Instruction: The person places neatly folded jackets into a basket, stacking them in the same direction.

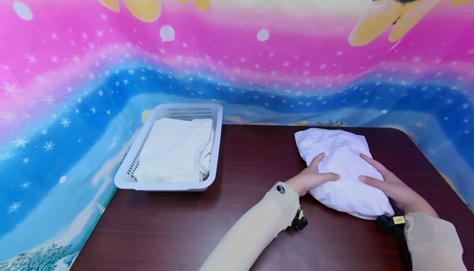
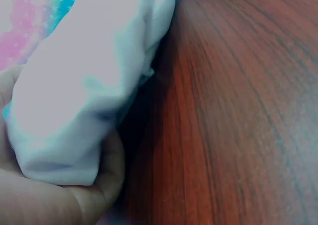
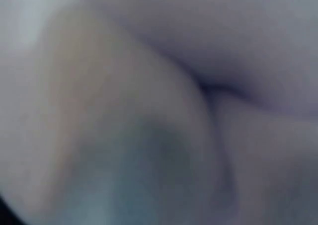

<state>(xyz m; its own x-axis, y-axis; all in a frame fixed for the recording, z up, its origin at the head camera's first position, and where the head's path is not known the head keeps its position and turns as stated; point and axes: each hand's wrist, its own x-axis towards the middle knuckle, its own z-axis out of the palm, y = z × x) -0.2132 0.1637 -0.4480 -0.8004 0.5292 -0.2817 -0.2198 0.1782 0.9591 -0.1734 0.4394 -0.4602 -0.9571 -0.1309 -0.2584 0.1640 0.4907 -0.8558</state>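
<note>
A folded white cloth [image 1: 342, 160] is between my two hands at the right part of the table, thick and slightly creased. On its left edge my left hand [image 1: 311, 178] grips it, thumb over the top. The left wrist view shows fingers curled round the end of the cloth [image 2: 74, 91], with part of it raised off the wood. My right hand [image 1: 394, 188] holds the right edge, thumb and a finger on the upper face; its other fingers are hidden. Pale cloth [image 3: 258, 41] fills much of the blurred right wrist view.
To the left stands a white plastic basket [image 1: 123, 179] with slotted sides, with folded white cloth [image 1: 170, 149] lying in it. Both are on a dark reddish-brown wooden table [image 1: 244, 221]. A colourful printed curtain [image 1: 237, 65] hangs behind and along the sides.
</note>
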